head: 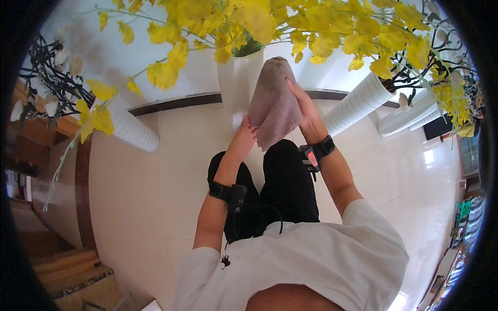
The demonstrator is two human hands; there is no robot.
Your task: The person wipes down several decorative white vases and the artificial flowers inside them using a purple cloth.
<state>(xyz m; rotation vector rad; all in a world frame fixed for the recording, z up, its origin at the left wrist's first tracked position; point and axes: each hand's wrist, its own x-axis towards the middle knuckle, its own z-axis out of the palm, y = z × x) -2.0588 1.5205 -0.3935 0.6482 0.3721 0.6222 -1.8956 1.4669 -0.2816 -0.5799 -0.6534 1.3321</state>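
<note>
Both of my hands are on a mauve-grey cloth [274,101], which is folded and hangs in front of a tall white vase [232,85]. My left hand [244,138] grips the cloth's lower left edge. Higher up, my right hand [304,102] holds its right side, with the thumb lying on the front and the other fingers hidden behind. The vase carries yellow artificial-looking flowers [249,19] that spread across the top of the view. Part of the vase is covered by the cloth; whether the two touch I cannot tell.
A ribbed white vase [126,124] with dark branches stands at the left, another ribbed vase [356,103] at the right. A dark baseboard [179,103] runs along the wall behind. Pale floor tiles [128,194] surround me. Wooden steps [70,268] lie at lower left.
</note>
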